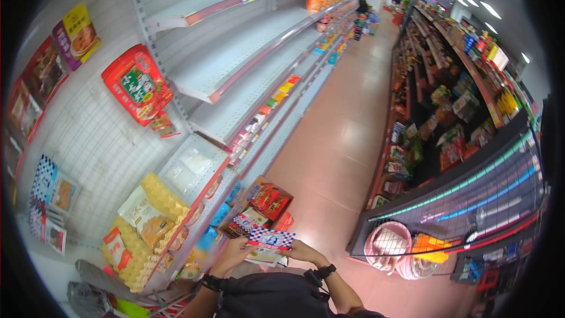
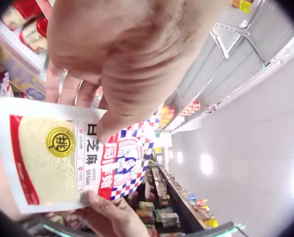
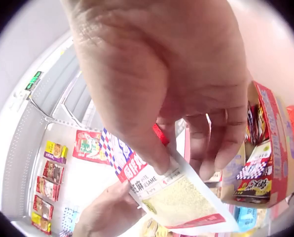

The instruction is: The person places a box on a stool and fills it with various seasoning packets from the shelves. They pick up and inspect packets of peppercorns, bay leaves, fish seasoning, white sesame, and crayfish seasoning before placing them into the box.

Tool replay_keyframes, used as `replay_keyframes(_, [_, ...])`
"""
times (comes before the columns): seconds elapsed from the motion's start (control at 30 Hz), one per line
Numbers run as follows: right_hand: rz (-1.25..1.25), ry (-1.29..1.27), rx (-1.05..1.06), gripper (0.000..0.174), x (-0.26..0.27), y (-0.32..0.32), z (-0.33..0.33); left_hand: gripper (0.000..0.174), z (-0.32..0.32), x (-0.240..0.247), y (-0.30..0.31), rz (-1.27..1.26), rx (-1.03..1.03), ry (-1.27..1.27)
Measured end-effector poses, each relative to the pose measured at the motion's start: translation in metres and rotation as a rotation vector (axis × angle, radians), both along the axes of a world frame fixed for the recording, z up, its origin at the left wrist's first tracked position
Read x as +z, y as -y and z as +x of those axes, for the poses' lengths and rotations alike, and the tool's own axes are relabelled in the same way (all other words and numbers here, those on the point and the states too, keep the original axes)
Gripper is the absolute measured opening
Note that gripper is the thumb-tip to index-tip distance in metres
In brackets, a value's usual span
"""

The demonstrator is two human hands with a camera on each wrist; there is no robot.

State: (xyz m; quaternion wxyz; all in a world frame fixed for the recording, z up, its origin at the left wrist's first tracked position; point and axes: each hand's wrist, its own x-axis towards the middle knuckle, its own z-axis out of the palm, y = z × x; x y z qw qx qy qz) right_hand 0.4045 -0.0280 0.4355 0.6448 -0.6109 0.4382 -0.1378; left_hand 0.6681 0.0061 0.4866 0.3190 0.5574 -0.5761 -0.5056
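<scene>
Both hands hold a packet of white sesame (image 2: 51, 158), with a blue-and-white checked top, a red band and a pale window. On one side, my left hand (image 1: 236, 253) pinches its edge between thumb and fingers. My right hand (image 1: 305, 252) grips the opposite edge, its thumb lying across the printed front in the right wrist view. The packet is held up just in front of the body, over the near side of an open cardboard box (image 3: 281, 131). Inside that box lie red and dark packets (image 1: 271, 201) and another checked packet (image 3: 255, 165).
Left of me, a shelf unit (image 1: 247, 53) runs down the aisle. Its lower near shelf carries a yellow tray (image 1: 156, 185) with packets. More packets, including a red one (image 1: 138, 85), hang on the grid wall. To the right stand a mesh-ended rack (image 1: 459, 194) and pink baskets (image 1: 388, 244).
</scene>
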Motion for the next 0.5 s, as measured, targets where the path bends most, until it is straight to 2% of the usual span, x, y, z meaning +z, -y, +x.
replay_keyframes(0.03, [0.01, -0.022, 0.11, 0.033, -0.009, 0.007, 0.009, 0.033, 0.003, 0.006, -0.009, 0.044, 0.122, -0.166])
replay_keyframes(0.07, [0.045, 0.099, 0.132, 0.033, -0.024, 0.011, 0.019, 0.034, 0.013, -0.011, -0.014, 0.023, 0.137, -0.137])
replay_keyframes(0.1, [0.049, 0.113, 0.158, 0.033, -0.036, 0.015, 0.03, 0.034, 0.027, -0.043, -0.017, 0.024, 0.162, -0.123])
replay_keyframes(0.13, [0.045, 0.106, 0.169, 0.034, -0.046, 0.018, 0.04, 0.032, 0.041, -0.081, -0.021, -0.086, 0.166, 0.057])
replay_keyframes(0.17, [0.038, 0.096, 0.179, 0.034, -0.061, 0.023, 0.047, 0.031, 0.045, -0.078, -0.02, -0.194, 0.167, 0.237])
replay_keyframes(0.2, [0.069, -0.055, 0.198, 0.033, -0.076, 0.028, 0.056, 0.03, 0.048, -0.074, -0.023, -0.107, 0.168, 0.452])
replay_keyframes(0.23, [0.065, -0.045, 0.217, 0.033, -0.089, 0.027, 0.062, 0.03, 0.047, -0.076, -0.022, -0.106, 0.187, 0.464])
replay_keyframes(0.3, [0.035, 0.15, 0.03, 0.029, -0.108, 0.025, 0.073, 0.03, 0.053, -0.099, -0.019, 0.089, 0.219, 0.25])
replay_keyframes(0.33, [0.129, 0.043, 0.04, 0.028, -0.112, 0.029, 0.076, 0.031, 0.07, -0.157, -0.019, 0.027, 0.13, 0.385])
replay_keyframes(0.37, [0.133, 0.051, 0.051, 0.028, -0.121, 0.031, 0.077, 0.031, 0.074, -0.158, -0.016, 0.033, 0.14, 0.394])
replay_keyframes(0.43, [0.136, 0.019, 0.076, 0.029, -0.143, 0.033, 0.076, 0.038, 0.07, -0.159, -0.005, 0.183, 0.077, 0.152])
replay_keyframes(0.47, [0.074, -0.04, 0.1, 0.032, -0.159, 0.034, 0.075, 0.037, 0.069, -0.15, 0.003, 0.318, 0.052, 0.151])
replay_keyframes(0.5, [0.081, -0.047, 0.096, 0.032, -0.169, 0.036, 0.076, 0.037, 0.07, -0.152, 0.007, 0.324, 0.047, 0.145])
